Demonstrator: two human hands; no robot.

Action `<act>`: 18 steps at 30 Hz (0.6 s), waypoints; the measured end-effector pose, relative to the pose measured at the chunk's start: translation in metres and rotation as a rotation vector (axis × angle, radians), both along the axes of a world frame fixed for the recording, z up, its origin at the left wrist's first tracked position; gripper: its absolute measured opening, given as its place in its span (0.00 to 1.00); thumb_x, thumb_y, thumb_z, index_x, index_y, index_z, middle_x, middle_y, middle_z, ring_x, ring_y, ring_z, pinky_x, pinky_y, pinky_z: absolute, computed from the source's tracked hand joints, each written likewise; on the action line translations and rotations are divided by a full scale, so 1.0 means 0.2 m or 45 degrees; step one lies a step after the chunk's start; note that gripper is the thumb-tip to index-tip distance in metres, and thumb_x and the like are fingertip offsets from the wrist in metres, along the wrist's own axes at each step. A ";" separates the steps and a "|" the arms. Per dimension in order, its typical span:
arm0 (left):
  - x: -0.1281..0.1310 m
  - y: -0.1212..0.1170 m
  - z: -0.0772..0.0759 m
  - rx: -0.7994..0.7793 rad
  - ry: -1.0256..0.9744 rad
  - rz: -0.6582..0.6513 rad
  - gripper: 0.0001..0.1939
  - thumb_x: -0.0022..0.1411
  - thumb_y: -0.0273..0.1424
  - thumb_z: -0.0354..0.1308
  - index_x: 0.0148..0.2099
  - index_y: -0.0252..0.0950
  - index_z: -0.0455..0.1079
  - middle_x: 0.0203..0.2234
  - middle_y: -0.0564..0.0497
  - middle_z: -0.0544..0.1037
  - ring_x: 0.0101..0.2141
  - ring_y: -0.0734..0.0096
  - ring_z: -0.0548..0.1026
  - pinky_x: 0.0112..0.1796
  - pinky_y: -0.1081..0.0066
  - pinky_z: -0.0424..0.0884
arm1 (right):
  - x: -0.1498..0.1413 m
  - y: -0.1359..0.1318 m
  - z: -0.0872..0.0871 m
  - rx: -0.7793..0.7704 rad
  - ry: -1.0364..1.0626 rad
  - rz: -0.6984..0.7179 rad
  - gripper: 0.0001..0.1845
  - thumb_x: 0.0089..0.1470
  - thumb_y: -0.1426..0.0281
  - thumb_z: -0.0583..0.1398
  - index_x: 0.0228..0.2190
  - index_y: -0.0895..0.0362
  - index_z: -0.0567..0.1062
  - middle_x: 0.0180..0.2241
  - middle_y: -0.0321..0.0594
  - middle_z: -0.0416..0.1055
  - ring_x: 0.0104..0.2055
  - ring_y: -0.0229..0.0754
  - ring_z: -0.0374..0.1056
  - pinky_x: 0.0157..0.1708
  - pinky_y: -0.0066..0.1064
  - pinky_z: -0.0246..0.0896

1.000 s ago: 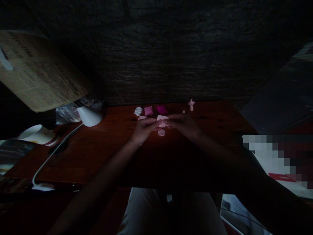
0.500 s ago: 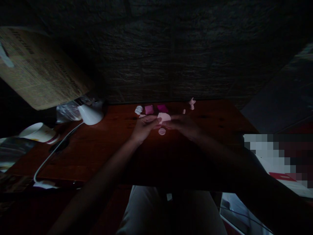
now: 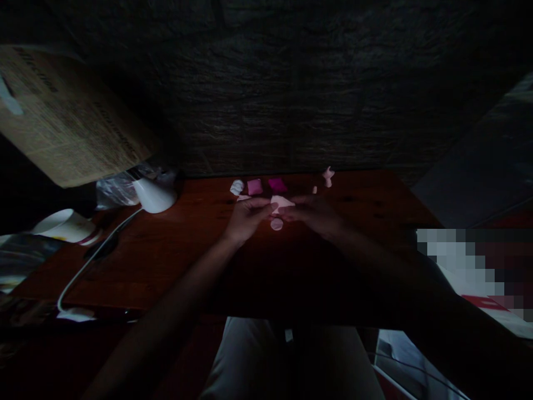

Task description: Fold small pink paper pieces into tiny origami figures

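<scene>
Between my left hand point(image 3: 245, 219) and my right hand point(image 3: 314, 213) is a flat piece of pale pink modelling clay point(image 3: 282, 204). Both thumbs press on its near side, and the other fingers are mostly hidden behind it. Just below, on the table, lies a small pale pink disc point(image 3: 276, 224). Behind the hands sit a white lump point(image 3: 237, 187), a pink block point(image 3: 255, 186) and a magenta block point(image 3: 277, 185). Part of another pale pink piece point(image 3: 243, 197) shows behind my left fingers. A small figure-like pink piece point(image 3: 328, 176) stands at the back right, near a tiny pink bit point(image 3: 315, 190).
The wooden table point(image 3: 179, 255) backs onto a dark textured wall point(image 3: 266, 100). On its left are a white lamp-like cone point(image 3: 154, 196) with a cable point(image 3: 87, 272), a paper cup point(image 3: 66, 226) and a brown paper bag point(image 3: 75, 116). The scene is dim.
The clay piece has been turned and reshaped between my fingers; its upper edge looked rounded half a second ago and now slopes to the right. My hands have barely moved.
</scene>
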State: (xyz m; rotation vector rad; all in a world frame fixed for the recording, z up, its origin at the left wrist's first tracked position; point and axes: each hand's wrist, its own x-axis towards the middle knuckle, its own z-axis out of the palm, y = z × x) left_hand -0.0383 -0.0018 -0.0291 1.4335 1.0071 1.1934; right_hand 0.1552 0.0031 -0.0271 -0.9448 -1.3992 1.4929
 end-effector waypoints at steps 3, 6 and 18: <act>0.00 -0.01 0.01 -0.009 0.018 -0.032 0.16 0.55 0.43 0.72 0.37 0.34 0.82 0.32 0.48 0.84 0.32 0.69 0.80 0.39 0.69 0.77 | 0.00 -0.01 0.02 -0.034 0.009 0.000 0.17 0.41 0.60 0.74 0.33 0.57 0.85 0.32 0.41 0.83 0.34 0.41 0.77 0.41 0.35 0.72; 0.00 -0.01 0.01 -0.034 0.034 -0.062 0.19 0.55 0.46 0.71 0.38 0.34 0.82 0.33 0.47 0.85 0.33 0.68 0.80 0.40 0.68 0.77 | 0.00 -0.01 0.02 -0.085 0.005 0.008 0.19 0.40 0.58 0.75 0.32 0.57 0.85 0.30 0.41 0.82 0.34 0.41 0.77 0.41 0.35 0.73; 0.00 0.00 -0.01 -0.009 -0.003 -0.017 0.17 0.55 0.43 0.71 0.38 0.34 0.81 0.31 0.48 0.84 0.29 0.72 0.79 0.36 0.70 0.77 | 0.01 -0.01 0.03 -0.023 0.034 0.014 0.19 0.45 0.55 0.73 0.35 0.54 0.85 0.37 0.42 0.83 0.40 0.43 0.79 0.46 0.37 0.74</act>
